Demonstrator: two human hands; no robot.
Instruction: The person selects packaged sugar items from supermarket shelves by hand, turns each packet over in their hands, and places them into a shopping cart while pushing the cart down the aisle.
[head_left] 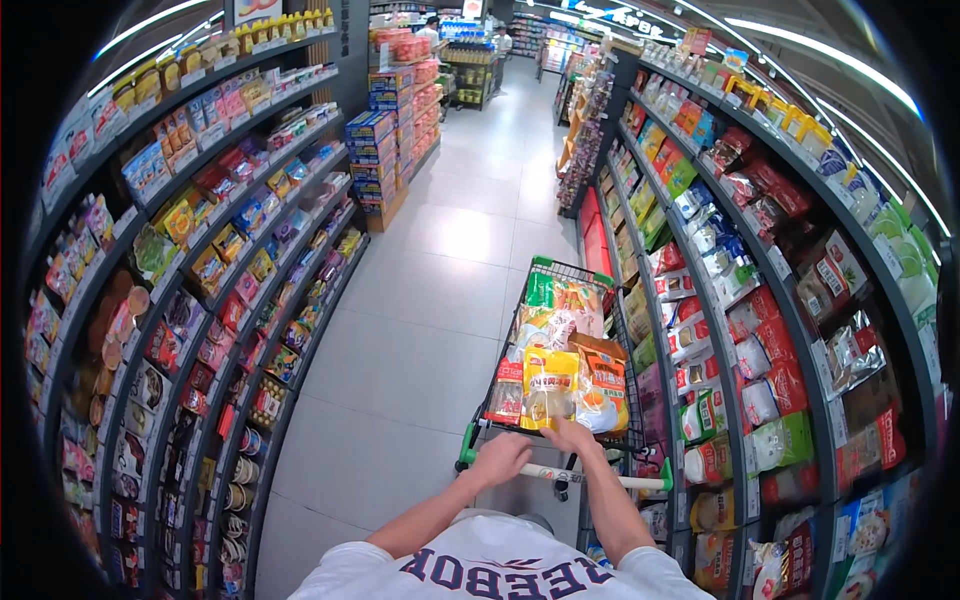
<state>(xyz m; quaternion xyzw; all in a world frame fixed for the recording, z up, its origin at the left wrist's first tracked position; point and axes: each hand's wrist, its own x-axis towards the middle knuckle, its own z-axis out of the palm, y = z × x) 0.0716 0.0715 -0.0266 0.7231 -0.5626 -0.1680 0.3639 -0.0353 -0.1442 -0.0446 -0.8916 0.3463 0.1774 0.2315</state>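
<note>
Four or more packs already lie in the cart [572, 271], ahead of both hands; what is left cannot be determined. Left hand [503, 457]: over the left part of the handle [548, 472], fingers bent; a firm grip cannot be confirmed. Right hand [570, 436]: at the near edge of the yellow pack [549, 375]; whether its fingers close on anything cannot be told. Ahead and right of it: the brown-orange pack [606, 380]. Packs: glossy flexible film, pillow-shaped, creased. Handle: smooth pale bar, green ends. Cart: dark wire basket.

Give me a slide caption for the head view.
Left hand at the cart handle, right hand by a yellow bag, between packed shelves.
</note>
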